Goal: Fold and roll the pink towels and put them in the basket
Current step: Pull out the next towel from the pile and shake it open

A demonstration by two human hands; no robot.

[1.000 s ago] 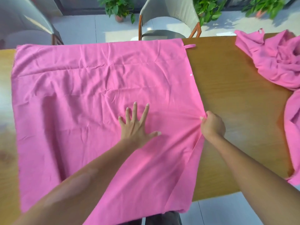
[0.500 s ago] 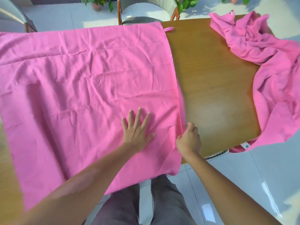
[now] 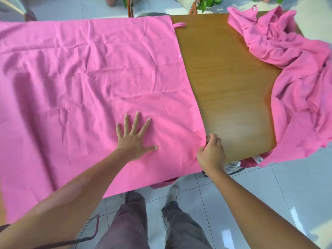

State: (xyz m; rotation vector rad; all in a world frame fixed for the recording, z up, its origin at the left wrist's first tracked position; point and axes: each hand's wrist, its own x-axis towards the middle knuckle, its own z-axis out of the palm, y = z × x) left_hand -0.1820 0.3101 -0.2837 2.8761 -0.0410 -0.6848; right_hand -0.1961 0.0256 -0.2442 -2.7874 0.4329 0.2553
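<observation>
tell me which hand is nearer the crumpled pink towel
Right. The right hand pinches the spread towel's right edge; the left hand presses flat farther from the crumpled towel.

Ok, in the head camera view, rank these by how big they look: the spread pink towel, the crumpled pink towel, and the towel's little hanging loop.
1. Spread pink towel, largest by far.
2. Crumpled pink towel, though part runs out of frame.
3. Hanging loop, smallest.

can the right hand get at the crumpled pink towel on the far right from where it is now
Probably yes. The right hand grips the spread towel's edge, and only bare wooden table lies between it and the crumpled towel. It would have to let go first.
</observation>
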